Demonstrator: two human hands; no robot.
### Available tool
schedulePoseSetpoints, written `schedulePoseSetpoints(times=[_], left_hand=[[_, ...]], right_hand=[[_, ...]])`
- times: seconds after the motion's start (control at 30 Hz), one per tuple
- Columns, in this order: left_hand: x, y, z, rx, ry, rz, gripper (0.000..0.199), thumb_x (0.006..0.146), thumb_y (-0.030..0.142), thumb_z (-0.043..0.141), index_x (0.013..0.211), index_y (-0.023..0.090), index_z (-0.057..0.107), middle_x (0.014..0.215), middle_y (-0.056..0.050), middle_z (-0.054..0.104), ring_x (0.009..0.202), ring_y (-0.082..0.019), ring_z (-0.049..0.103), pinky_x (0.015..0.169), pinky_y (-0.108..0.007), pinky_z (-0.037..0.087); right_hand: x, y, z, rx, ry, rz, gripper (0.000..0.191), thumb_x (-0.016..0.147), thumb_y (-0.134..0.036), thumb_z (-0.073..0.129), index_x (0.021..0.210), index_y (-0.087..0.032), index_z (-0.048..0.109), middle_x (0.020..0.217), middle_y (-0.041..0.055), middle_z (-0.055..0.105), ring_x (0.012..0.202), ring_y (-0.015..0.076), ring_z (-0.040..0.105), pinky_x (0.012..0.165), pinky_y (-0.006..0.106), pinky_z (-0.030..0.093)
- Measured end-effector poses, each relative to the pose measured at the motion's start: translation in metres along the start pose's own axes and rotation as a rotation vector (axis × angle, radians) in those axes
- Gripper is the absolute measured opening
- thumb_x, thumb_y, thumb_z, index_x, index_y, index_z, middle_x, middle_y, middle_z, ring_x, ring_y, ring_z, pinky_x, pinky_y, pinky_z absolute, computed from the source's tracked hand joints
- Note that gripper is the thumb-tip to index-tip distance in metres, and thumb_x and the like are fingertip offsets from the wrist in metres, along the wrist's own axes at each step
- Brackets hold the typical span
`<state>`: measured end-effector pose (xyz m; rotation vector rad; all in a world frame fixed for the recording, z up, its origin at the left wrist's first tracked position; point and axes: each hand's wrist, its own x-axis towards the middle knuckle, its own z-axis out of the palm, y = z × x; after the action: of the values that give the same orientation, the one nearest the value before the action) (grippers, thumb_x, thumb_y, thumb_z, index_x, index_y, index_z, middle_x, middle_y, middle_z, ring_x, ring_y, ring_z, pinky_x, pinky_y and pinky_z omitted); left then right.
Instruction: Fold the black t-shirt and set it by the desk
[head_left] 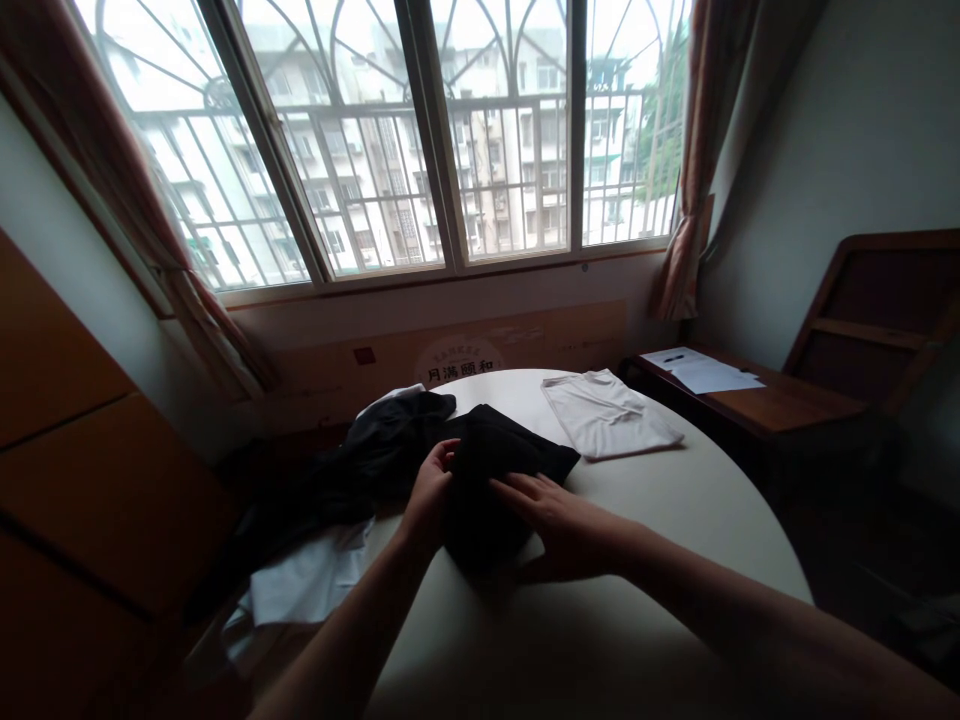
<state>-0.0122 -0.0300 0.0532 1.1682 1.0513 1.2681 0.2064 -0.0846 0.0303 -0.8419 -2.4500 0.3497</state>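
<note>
The black cloth [487, 450] sits on the desk [697, 510], at twelve o'clock from you. Your right hand [562, 520] rests on it, fingers extended and open; your left hand [429, 490] curls at its nine-o'clock edge, grip unclear. Beyond it, a white cloth [615, 415] lies at two o'clock, dark clothes [397, 430] at ten.

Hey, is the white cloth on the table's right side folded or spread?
Folded: the white cloth lies flat in a compact, roughly rectangular shape.
</note>
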Motion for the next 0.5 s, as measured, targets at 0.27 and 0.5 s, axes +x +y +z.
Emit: schedulePoseSetpoints(times=[0.27, 0.5], left_hand=[[-0.017, 0.010, 0.011, 0.124, -0.278, -0.085, 0.033, 0.063, 0.033, 0.088, 0.085, 0.013, 0.074, 0.073, -0.002, 0.072, 0.064, -0.014, 0.061, 0.060, -0.022, 0.046], [-0.031, 0.017, 0.003, 0.117, -0.521, -0.276, 0.042, 0.063, 0.043, 0.093, 0.090, 0.014, 0.078, 0.083, -0.006, 0.075, 0.071, -0.016, 0.067, 0.065, -0.023, 0.050]], right_hand=[[0.005, 0.025, -0.001, -0.036, 0.443, 0.098, 0.045, 0.091, -0.027, 0.065, 0.136, -0.027, 0.064, 0.118, 0.0112, 0.066, 0.109, 0.0267, 0.064, 0.093, 0.041, 0.054], [-0.006, 0.052, -0.046, 0.180, 0.848, 0.352, 0.028, 0.093, -0.035, 0.057, 0.111, -0.022, 0.074, 0.102, 0.0078, 0.075, 0.093, 0.0248, 0.070, 0.086, 0.039, 0.055]])
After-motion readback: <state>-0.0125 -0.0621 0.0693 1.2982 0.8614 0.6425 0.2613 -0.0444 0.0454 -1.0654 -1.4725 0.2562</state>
